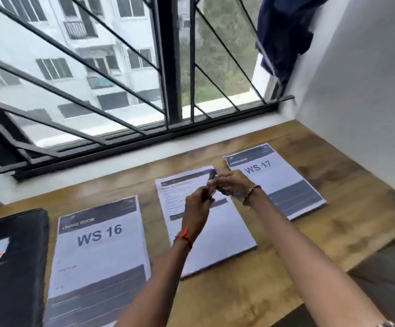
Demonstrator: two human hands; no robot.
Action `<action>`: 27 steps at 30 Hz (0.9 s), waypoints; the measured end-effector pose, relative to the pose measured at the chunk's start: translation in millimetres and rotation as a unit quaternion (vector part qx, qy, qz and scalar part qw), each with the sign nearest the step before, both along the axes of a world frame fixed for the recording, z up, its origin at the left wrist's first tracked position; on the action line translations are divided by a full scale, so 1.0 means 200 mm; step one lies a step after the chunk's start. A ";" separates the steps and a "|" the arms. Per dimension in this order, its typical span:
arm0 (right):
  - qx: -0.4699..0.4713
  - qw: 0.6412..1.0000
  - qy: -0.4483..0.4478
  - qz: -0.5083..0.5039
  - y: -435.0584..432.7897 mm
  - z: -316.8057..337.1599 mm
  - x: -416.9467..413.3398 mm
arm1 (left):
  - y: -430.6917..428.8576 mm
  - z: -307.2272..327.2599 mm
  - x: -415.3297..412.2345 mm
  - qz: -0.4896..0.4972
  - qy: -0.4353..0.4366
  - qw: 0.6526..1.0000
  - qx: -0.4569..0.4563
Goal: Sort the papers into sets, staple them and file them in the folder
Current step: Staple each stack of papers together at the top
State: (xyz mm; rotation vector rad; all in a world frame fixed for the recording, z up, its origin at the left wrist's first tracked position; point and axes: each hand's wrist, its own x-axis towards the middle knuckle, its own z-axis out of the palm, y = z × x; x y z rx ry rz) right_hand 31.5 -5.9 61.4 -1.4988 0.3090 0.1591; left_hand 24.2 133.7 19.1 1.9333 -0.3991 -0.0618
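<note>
1. The small dark-and-blue stapler (213, 182) (blur hides its form, so the name is my judgement) is held in the air over the top edge of the middle white printed paper set (215, 234), apparently clear of the sheets.
2. Both hands grip it. The right hand (235, 186) curls its fingers round the upper end, and the left hand (196, 208) pinches the lower end from beneath.
3. The middle set lies flat on the brown wooden desk (250, 293), between the white set headed "WS 16" (99, 256) to the left and the white set headed "WS 17" (286, 185) to the right, each apart from its neighbour.
4. Sorting looks finished, with three separate sets. I cannot tell whether any is stapled, as no staple shows.
5. The black fabric folder (21, 286) lies at the left edge, just beside the "WS 16" set, with a white sheet in its pocket. All three sets are still to be filed.
</note>
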 end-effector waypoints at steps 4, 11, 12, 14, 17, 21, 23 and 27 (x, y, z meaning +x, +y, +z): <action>0.011 0.999 -0.020 0.043 -0.45 -0.02 -0.12 | -0.42 0.01 -0.05 -0.081 0.101 0.989 -0.076; -0.079 0.996 -0.041 -0.021 -1.21 -0.07 -0.32 | -1.17 0.02 -0.12 -0.185 0.177 0.959 -0.117; -0.078 0.996 -0.038 -0.035 -1.30 -0.07 -0.34 | -1.26 0.01 -0.12 -0.185 0.156 0.966 -0.091; -0.071 0.994 -0.023 -0.082 -1.49 -0.09 -0.38 | -1.47 0.00 -0.14 -0.184 0.104 0.977 -0.036; -0.131 0.975 0.015 -0.178 -1.72 -0.12 -0.40 | -1.71 -0.02 -0.18 -0.179 0.055 0.980 0.073; -0.298 0.924 0.069 -0.229 -2.02 -0.19 -0.43 | -1.94 -0.11 -0.22 -0.263 -0.049 0.934 0.237; -0.381 0.892 0.096 -0.221 -2.15 -0.23 -0.45 | -2.00 -0.16 -0.27 -0.299 -0.095 0.900 0.304; -0.461 0.846 0.164 -0.210 -2.28 -0.34 -0.47 | -2.06 -0.26 -0.35 -0.336 -0.118 0.846 0.397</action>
